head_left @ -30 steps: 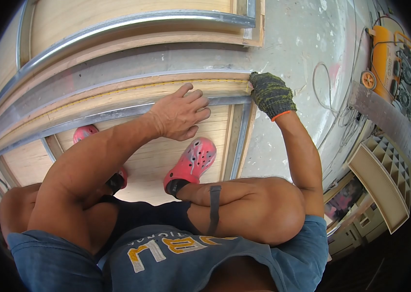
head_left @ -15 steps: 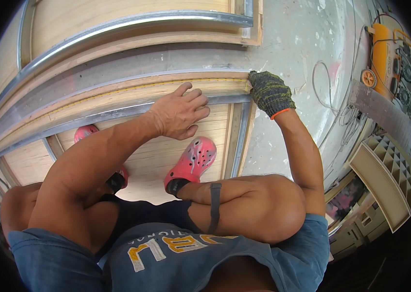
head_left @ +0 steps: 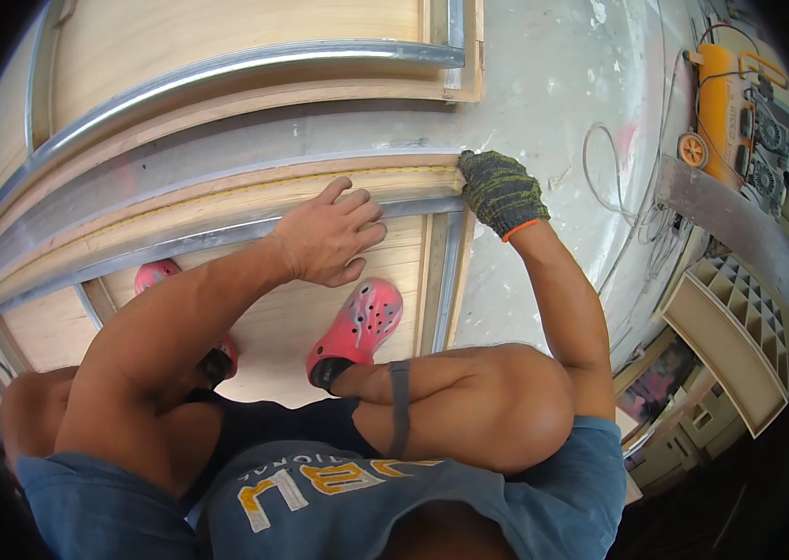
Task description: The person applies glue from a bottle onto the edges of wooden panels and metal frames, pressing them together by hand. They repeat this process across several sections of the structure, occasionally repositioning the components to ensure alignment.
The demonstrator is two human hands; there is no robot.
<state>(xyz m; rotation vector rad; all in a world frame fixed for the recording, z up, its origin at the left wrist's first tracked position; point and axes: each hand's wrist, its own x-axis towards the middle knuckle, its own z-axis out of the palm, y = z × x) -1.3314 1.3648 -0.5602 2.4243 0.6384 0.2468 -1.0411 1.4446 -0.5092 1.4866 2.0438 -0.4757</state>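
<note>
A yellow tape measure (head_left: 301, 179) lies stretched along the wooden panel (head_left: 413, 182), between its far edge and a metal rail (head_left: 254, 227). At the panel's right edge my right hand (head_left: 504, 194), in a dark green knitted glove with an orange cuff, is closed around the tape's end; the fingertips are partly hidden. My left hand (head_left: 331, 233) is bare and hovers palm down over the rail, fingers loosely spread and holding nothing, just on the near side of the tape.
My feet, in pink clogs (head_left: 357, 322), stand on the framed panel. Beyond it lies another metal-railed wooden panel (head_left: 226, 42). On the grey floor (head_left: 544, 93) to the right are loose cables (head_left: 632, 219), an orange air compressor (head_left: 719, 112) and a compartmented rack (head_left: 726, 341).
The view has shifted slightly, so the panels and both hands appear a little lower and further left. My right hand stays at the tape's end; my left hand keeps its spread pose.
</note>
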